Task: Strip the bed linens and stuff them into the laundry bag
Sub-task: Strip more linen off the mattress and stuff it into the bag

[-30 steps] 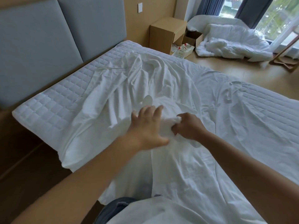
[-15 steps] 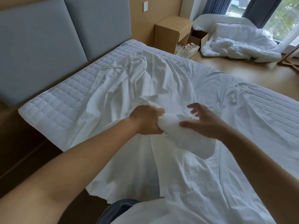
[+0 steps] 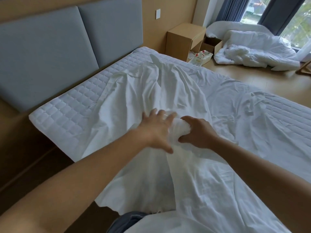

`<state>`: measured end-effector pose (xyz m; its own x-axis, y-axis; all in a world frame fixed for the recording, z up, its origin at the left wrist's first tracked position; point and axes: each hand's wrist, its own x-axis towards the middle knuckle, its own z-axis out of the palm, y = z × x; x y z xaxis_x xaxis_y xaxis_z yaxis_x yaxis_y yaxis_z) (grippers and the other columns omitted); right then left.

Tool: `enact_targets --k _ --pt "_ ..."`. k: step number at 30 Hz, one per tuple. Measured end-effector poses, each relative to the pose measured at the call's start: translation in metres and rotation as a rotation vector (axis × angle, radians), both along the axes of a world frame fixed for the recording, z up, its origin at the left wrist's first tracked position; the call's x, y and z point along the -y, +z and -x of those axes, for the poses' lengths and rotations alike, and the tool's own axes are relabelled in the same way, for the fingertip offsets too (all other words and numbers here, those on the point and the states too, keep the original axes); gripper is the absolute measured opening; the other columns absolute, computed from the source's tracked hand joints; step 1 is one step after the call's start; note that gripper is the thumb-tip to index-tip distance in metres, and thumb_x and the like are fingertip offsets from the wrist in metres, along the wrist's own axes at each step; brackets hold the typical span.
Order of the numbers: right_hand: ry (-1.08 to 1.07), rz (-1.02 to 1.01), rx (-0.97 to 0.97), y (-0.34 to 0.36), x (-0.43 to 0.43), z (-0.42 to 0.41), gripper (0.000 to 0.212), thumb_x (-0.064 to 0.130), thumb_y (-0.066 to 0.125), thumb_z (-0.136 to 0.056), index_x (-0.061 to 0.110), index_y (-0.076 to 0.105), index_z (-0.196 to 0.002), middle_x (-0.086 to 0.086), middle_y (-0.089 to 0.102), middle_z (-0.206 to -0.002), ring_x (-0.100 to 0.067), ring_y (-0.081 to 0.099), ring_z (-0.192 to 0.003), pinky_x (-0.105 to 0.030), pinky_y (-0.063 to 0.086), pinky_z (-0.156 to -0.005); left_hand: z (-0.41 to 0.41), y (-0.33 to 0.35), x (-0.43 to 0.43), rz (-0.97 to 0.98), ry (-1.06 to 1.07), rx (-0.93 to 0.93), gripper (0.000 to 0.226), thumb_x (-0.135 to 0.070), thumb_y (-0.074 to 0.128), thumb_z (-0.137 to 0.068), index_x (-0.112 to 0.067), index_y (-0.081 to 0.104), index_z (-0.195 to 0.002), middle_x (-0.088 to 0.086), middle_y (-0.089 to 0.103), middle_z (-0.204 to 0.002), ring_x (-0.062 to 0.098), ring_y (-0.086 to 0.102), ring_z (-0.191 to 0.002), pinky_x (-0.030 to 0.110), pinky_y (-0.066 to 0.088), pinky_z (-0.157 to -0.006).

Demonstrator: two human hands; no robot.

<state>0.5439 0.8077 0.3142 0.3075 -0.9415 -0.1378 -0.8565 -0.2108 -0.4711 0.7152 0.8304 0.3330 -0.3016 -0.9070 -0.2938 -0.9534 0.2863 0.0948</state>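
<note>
Touching one sheet (image 3: 151, 91): two hands (image 3: 156, 130) (image 3: 198, 133)

The right hand (image 3: 199, 132) grips the bunched sheet (image 3: 151, 91) on the quilted mattress (image 3: 67, 113), the left hand (image 3: 155, 131) spread beside it.

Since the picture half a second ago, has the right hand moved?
Yes. The right hand has shifted left, toward the grey headboard, and now grips the bunched bed sheet.
</note>
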Motion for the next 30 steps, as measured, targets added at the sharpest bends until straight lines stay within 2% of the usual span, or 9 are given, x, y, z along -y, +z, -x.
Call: enact_targets --k 2,5,9,13,17,19,21,25,30 --pt "-0.100 -0.134 0.219 -0.002 0.004 0.005 0.042 0.021 0.082 -0.059 0.022 0.067 -0.099 0.000 0.069 -0.086 -0.024 0.064 -0.086 -0.035 0.051 -0.073 0.002 -0.035 -0.029 0.226 -0.159 0.094 0.133 -0.061 0.077 -0.061 -0.030 -0.021 -0.144 0.011 -0.013 -0.152 0.038 -0.006 -0.145 0.063 0.003 -0.111" --pt "-0.071 -0.321 0.474 0.004 0.003 0.006 0.023 0.006 0.077 -0.061 0.018 0.070 -0.079 -0.001 0.069 -0.069 -0.019 0.066 -0.071 -0.031 0.053 -0.063 -0.020 -0.089 -0.037 0.618 -0.308 0.094 0.145 -0.045 0.088 -0.049 -0.028 -0.014 -0.151 0.016 -0.015 -0.158 0.040 -0.007 -0.145 0.069 0.021 -0.103" --pt "-0.042 -0.755 0.567 0.021 0.005 0.014 0.045 0.020 0.076 -0.055 0.015 0.069 -0.100 -0.005 0.074 -0.084 -0.019 0.070 -0.077 -0.028 0.053 -0.067 -0.039 -0.081 0.002 1.011 -0.501 -0.147 0.081 -0.036 0.063 -0.081 -0.030 0.019 -0.149 0.018 0.027 -0.147 0.039 0.040 -0.128 0.054 0.041 -0.089" --pt "-0.118 -0.973 0.470 0.025 0.002 0.020 0.086 0.044 0.088 -0.049 0.012 0.058 -0.124 -0.016 0.069 -0.112 -0.033 0.065 -0.104 -0.046 0.049 -0.096 -0.042 -0.048 0.023 0.742 -0.503 -0.302 0.056 -0.050 0.052 -0.076 -0.023 0.044 -0.124 0.008 0.063 -0.089 0.027 0.063 -0.063 0.030 0.045 -0.047" --pt "0.038 -0.159 -0.240 0.019 -0.015 0.009 0.105 0.072 0.067 -0.063 0.026 0.024 -0.147 -0.004 0.040 -0.142 -0.026 0.041 -0.127 -0.041 0.034 -0.104 -0.029 -0.048 0.024 0.310 -0.192 -0.179 0.033 -0.044 0.061 -0.081 -0.019 0.053 -0.100 -0.001 0.058 -0.073 0.026 0.058 -0.066 0.026 0.034 -0.058" --pt "0.207 0.073 -0.499 0.001 -0.031 0.002 0.127 0.078 0.066 -0.057 0.030 -0.006 -0.150 -0.010 0.011 -0.155 -0.032 0.014 -0.142 -0.050 0.016 -0.112 -0.021 -0.045 0.022 0.151 -0.009 -0.324 0.030 -0.038 0.064 -0.081 -0.019 0.042 -0.071 -0.006 0.046 -0.060 0.019 0.046 -0.058 0.027 0.030 -0.054" --pt "0.270 0.270 -0.605 -0.018 -0.036 0.002 0.139 0.075 0.073 -0.048 0.025 -0.007 -0.149 -0.020 0.011 -0.155 -0.041 0.013 -0.142 -0.061 0.018 -0.110 -0.015 -0.042 0.021 0.008 0.125 -0.565 0.033 -0.027 0.063 -0.082 -0.012 0.040 -0.064 -0.004 0.045 -0.060 0.016 0.043 -0.058 0.025 0.032 -0.053" --pt "0.371 0.657 -0.389 -0.026 -0.010 0.013 0.114 0.058 0.085 -0.036 0.016 0.039 -0.132 -0.015 0.062 -0.106 -0.034 0.060 -0.092 -0.046 0.052 -0.077 -0.022 -0.024 0.021 -0.452 0.262 -0.857 0.017 -0.012 0.062 -0.084 0.003 0.063 -0.091 0.005 0.062 -0.078 0.014 0.059 -0.069 0.021 0.051 -0.060" --pt "0.389 0.280 -0.352 -0.023 -0.005 -0.009 0.060 0.048 0.070 -0.072 0.020 0.049 -0.120 -0.002 0.061 -0.098 -0.025 0.060 -0.087 -0.028 0.039 -0.068 -0.038 -0.012 0.022 -0.551 0.268 -0.579 0.030 -0.015 0.067 -0.085 -0.018 0.059 -0.114 0.002 0.064 -0.110 0.017 0.063 -0.096 0.026 0.052 -0.077"
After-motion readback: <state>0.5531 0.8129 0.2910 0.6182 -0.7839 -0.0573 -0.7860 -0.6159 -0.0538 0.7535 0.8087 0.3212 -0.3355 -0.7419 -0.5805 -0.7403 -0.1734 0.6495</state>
